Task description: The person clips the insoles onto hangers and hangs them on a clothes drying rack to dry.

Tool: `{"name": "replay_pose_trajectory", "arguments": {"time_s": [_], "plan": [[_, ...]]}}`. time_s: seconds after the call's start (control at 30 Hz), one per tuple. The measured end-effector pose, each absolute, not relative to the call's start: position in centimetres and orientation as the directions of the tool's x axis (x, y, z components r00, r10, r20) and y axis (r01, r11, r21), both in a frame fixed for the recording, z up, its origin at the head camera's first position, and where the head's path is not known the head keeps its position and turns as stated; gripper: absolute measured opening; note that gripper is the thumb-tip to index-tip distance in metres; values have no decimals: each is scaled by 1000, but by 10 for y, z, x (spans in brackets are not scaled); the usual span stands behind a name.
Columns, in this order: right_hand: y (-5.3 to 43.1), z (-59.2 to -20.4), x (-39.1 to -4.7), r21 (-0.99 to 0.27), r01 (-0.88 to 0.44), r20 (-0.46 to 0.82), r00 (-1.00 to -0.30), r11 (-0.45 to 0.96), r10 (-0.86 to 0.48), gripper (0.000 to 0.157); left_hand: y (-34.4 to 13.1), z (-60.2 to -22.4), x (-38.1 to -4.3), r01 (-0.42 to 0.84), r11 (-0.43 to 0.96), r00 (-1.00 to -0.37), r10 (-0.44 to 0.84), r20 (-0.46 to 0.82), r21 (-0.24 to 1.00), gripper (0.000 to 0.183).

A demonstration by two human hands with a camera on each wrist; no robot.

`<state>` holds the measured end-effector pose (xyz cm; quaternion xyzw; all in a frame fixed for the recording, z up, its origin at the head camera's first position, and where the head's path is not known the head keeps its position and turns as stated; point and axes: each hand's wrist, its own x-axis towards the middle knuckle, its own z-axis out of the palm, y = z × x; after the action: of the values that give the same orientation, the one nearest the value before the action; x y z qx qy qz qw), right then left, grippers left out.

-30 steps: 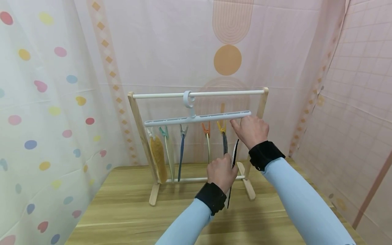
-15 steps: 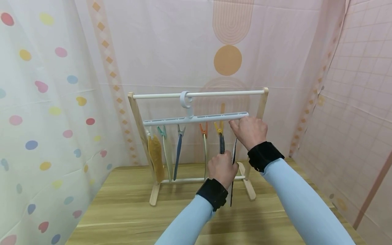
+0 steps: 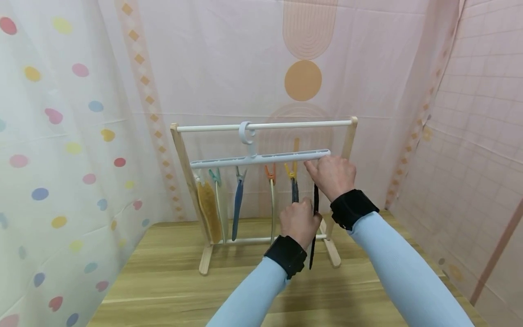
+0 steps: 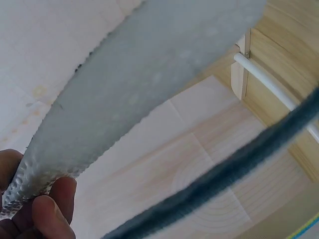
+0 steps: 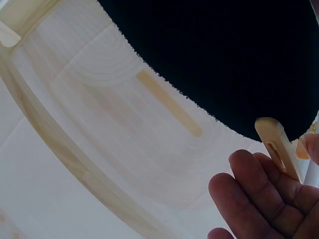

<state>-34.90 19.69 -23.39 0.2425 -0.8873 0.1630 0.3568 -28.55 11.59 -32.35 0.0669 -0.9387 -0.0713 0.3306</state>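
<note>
My left hand (image 3: 300, 222) pinches an insole (image 3: 316, 200) by its edge, thumb against fingers. One face of this insole is black cloth, seen in the right wrist view; the other is pale and dimpled near the fingers, seen in the left wrist view. My right hand (image 3: 334, 175), at the right end of a light-blue hanger (image 3: 261, 159), pinches a beige clothespin (image 5: 273, 142). The clothespin's tip overlaps the insole's edge. The hanger hooks over a white rail (image 3: 302, 124). Close to my left hand hangs a dark blue-grey insole (image 4: 214, 179) from a yellow clothespin (image 3: 292, 170).
Further left along the hanger, orange, grey, teal and white clothespins hold a pale insole (image 3: 273, 206), a blue insole (image 3: 238, 211), another pale insole (image 3: 221, 213) and a mustard insole (image 3: 208, 211). The wooden rack's feet (image 3: 206, 260) stand on a wood-grain table (image 3: 171, 281). Printed curtains surround it.
The hanger has shifted slightly left on the rail, and its insoles have swung. The held insole has turned and stands more upright. My left hand moved slightly up and right.
</note>
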Motion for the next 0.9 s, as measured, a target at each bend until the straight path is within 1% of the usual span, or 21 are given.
{"name": "replay_pose_trajectory", "arguments": {"time_s": [0.1, 0.27, 0.47, 0.67, 0.9], "plan": [[197, -234, -349, -110, -541, 702, -636, 833, -320, 63, 114, -323, -285, -73, 979, -771, -177, 611, 191, 25], [196, -234, -349, -118, -541, 679, -656, 833, -329, 65, 113, -325, -284, -58, 975, -783, -179, 595, 216, 38], [197, -237, -351, -159, -544, 653, -684, 824, -325, 65, 113, -326, -280, -57, 986, -780, -143, 609, 159, 46], [201, -246, -355, -160, -567, 663, -669, 808, -338, 64, 110, -329, -273, -5, 988, -793, -97, 602, 153, 45], [207, -264, -353, -141, -567, 677, -653, 811, -338, 66, 102, -336, -264, 8, 991, -786, -77, 613, 135, 38]]}}
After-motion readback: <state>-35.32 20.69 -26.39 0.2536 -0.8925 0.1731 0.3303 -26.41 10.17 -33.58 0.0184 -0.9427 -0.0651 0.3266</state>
